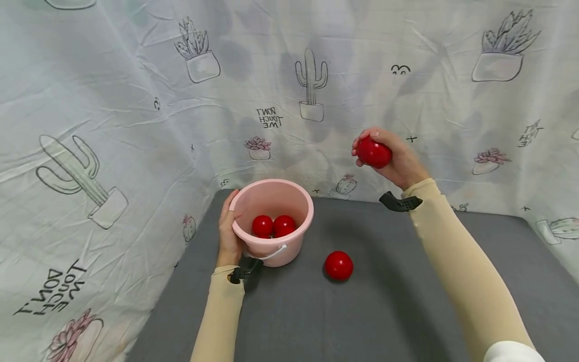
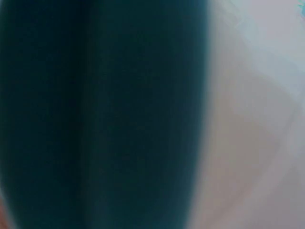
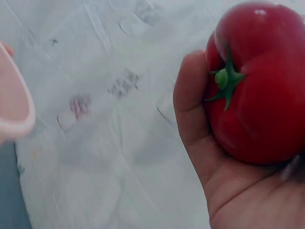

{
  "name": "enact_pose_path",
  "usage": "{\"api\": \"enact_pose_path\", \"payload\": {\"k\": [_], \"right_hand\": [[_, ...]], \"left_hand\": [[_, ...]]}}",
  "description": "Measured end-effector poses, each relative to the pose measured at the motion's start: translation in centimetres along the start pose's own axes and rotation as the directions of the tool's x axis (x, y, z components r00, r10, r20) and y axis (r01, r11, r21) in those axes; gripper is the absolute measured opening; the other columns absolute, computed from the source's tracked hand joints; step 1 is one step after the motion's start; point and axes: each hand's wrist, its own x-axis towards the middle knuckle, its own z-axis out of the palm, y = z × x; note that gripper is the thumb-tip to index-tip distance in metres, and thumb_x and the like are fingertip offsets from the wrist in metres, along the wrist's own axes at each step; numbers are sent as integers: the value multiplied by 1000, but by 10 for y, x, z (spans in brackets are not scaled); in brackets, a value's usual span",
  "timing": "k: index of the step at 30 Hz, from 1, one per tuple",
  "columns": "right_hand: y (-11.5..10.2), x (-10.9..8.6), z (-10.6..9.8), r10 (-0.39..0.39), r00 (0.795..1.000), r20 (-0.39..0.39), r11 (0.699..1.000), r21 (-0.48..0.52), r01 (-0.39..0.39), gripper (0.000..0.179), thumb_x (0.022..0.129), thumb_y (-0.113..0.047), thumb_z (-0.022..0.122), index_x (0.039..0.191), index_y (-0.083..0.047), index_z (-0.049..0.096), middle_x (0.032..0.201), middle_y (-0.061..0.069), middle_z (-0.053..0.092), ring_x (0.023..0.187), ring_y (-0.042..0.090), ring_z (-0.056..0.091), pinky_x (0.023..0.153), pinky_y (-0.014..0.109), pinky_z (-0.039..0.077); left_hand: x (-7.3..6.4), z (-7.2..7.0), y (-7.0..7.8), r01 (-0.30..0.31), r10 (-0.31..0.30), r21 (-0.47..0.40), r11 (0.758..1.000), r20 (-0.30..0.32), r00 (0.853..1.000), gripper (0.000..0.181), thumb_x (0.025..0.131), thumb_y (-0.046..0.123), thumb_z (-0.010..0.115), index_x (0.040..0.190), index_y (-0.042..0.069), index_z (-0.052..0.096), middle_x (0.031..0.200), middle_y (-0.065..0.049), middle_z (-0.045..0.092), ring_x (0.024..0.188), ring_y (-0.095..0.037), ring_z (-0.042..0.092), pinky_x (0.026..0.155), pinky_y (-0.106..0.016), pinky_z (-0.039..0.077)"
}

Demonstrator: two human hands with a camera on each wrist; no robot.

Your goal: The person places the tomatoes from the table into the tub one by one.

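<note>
In the head view a pink bucket (image 1: 276, 187) stands on the grey table, its white handle (image 1: 273, 253) hanging down in front. My left hand (image 1: 229, 236) holds the bucket by its left side, close under the rim. Inside lie two red tomatoes (image 1: 262, 226). To the right, above the table's far edge, my right hand (image 1: 395, 153) grips another tomato (image 1: 374, 152). Its green stem (image 3: 222, 78) shows in the right wrist view, with the fingers wrapped about the fruit. Dark blur fills much of the left wrist view.
One more tomato (image 1: 339, 266) sits on the grey table (image 1: 289, 322), right of the bucket and nearer to me. A white cloth (image 1: 384, 60) printed with cactus drawings hangs behind the table and along its left side.
</note>
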Motion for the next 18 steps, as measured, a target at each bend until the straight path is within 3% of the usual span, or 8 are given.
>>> {"api": "enact_pose_path", "payload": {"k": [8,14,18], "right_hand": [[18,39,47,50,994,98,992,-121,-38,21,95,-25,52,105,-12,65,105,7,67,94,23,64,73,33,57],[41,70,79,93,970,226,993,-96,-73,21,92,-24,56,106,-11,65,106,8,67,96,24,63,74,34,57],[62,88,99,135,954,266,990,-66,-122,23,92,-24,51,106,-10,64,106,9,66,97,24,63,74,34,57]], "left_hand": [[-2,-2,1,7,-7,17,1000,1,1000,59,90,18,37,146,31,50,150,4,50,136,-21,44,118,-51,33],[-2,-1,2,1,-1,-4,1000,-3,1000,59,89,17,38,146,29,50,150,1,50,136,-23,44,118,-53,32],[-1,0,2,2,-2,-9,1000,-1,1000,61,88,16,38,146,28,50,151,1,49,136,-23,44,118,-53,31]]}}
